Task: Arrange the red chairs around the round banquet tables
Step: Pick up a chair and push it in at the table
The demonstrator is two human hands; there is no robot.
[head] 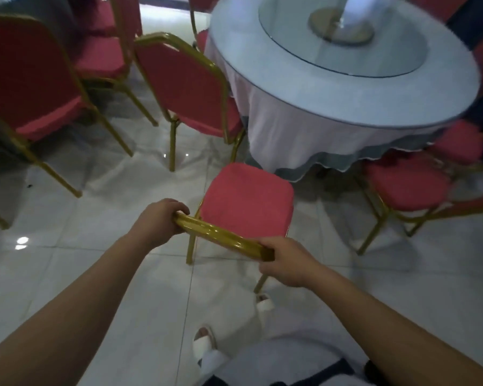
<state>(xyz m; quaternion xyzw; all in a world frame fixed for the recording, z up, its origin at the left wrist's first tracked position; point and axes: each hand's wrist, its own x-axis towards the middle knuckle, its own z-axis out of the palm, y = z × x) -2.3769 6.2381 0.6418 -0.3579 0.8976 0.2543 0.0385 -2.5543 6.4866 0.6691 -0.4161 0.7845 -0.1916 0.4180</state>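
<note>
As left hand grips chair, right hand does.

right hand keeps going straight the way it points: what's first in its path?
The right hand grips the chair's gold top rail, so that comes first. Past it, the forearm's line runs over the red seat toward the left hand; depth is unclear from one view.

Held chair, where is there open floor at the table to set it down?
The gap at the table between the left chair and the right chair is free; the held chair, gripped by the left hand and right hand, faces it. Bare tile also lies left of it. Far left, chairs crowd together.
</note>
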